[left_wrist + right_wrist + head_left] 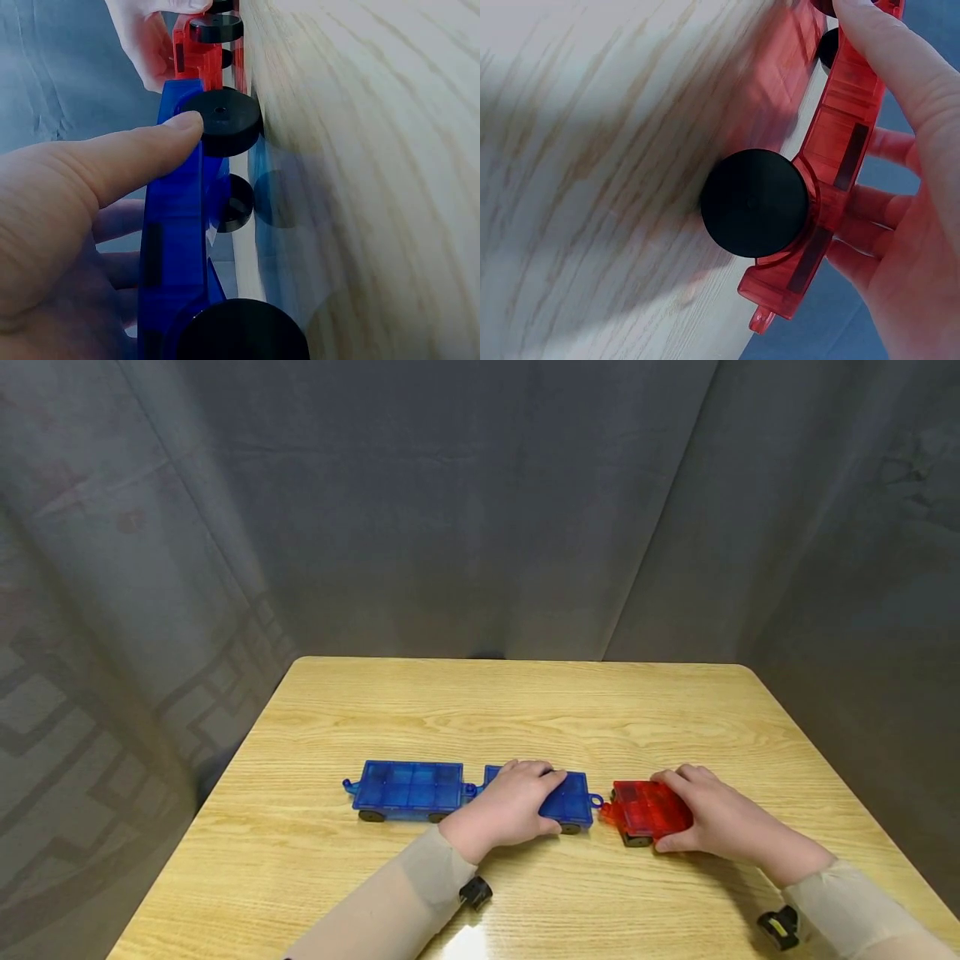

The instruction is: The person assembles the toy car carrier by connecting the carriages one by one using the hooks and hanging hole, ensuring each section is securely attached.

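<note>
My left hand (510, 810) grips a blue see-through toy train car (577, 795) across its width. In the left wrist view the thumb lies against its side, by a black wheel (225, 131). Hooked behind it on the left is a second blue car (408, 787). My right hand (723, 820) holds a red see-through car (641, 806) by its sides, with thumb and fingers on opposite edges. The red car's left-end hook (609, 814) lies right at the blue car's ring (596, 800). The red car stands slightly angled to the blue ones.
All the cars stand on a light wooden table (517, 710) with rounded far corners. Grey cloth (465, 527) hangs behind and on both sides. A dark wrist device (476, 892) shows under the left sleeve, and another (780, 928) under the right.
</note>
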`<action>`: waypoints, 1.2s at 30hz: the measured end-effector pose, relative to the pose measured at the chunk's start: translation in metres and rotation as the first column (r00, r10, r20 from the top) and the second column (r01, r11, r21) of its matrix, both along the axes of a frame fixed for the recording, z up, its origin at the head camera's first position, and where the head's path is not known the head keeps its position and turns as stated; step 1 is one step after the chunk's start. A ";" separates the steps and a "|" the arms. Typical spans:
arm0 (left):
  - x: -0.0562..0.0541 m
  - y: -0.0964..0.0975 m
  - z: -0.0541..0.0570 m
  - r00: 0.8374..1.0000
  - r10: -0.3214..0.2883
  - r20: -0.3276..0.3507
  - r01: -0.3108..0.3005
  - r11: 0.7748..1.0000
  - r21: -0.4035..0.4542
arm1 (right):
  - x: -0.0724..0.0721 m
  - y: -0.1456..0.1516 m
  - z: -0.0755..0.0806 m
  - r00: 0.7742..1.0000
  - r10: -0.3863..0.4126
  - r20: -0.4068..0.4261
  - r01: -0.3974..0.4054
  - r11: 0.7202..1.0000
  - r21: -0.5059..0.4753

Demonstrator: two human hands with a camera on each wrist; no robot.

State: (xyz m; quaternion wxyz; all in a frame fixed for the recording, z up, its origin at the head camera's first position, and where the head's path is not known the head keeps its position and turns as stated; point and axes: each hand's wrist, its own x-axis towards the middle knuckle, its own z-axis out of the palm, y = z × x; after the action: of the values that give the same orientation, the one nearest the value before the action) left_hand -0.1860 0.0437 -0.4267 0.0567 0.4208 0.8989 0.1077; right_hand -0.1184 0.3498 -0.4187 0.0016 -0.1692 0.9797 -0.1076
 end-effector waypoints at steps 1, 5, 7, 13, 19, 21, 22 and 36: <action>0.000 0.000 0.000 1.000 -0.001 0.001 0.001 1.000 0.004 | 0.000 0.000 0.000 1.000 -0.002 0.002 0.002 1.000 0.000; 0.000 -0.002 -0.001 1.000 -0.003 0.007 0.003 1.000 0.030 | 0.000 -0.001 0.000 1.000 -0.005 0.004 0.005 1.000 -0.002; 0.000 -0.003 -0.001 1.000 -0.003 0.011 0.003 0.999 0.044 | 0.000 -0.002 0.000 1.000 -0.006 0.002 0.006 1.000 0.000; -0.001 -0.005 -0.001 1.000 -0.006 0.021 0.004 0.998 0.069 | 0.001 -0.004 0.001 1.000 -0.004 -0.007 0.004 1.000 0.003; -0.001 -0.007 -0.001 1.000 -0.009 0.027 0.006 0.996 0.089 | 0.000 -0.007 0.003 1.000 -0.013 0.006 0.013 1.000 0.001; -0.001 -0.007 0.000 0.999 -0.013 0.034 0.009 0.995 0.096 | 0.000 -0.008 0.003 1.000 -0.020 0.016 0.020 1.000 0.002; -0.001 -0.007 0.000 0.999 -0.014 0.037 0.010 0.995 0.099 | 0.000 -0.009 0.003 1.000 -0.023 0.018 0.023 1.000 0.003; 0.000 -0.008 -0.001 0.999 -0.036 0.038 0.031 0.994 0.105 | -0.001 -0.013 0.002 0.999 -0.042 0.012 0.042 0.999 0.003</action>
State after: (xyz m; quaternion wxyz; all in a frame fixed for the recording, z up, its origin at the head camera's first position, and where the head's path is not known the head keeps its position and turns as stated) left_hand -0.1863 0.0354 -0.4276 0.0543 0.4360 0.8836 0.1616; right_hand -0.1191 0.3369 -0.4162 0.0057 -0.1480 0.9831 -0.1073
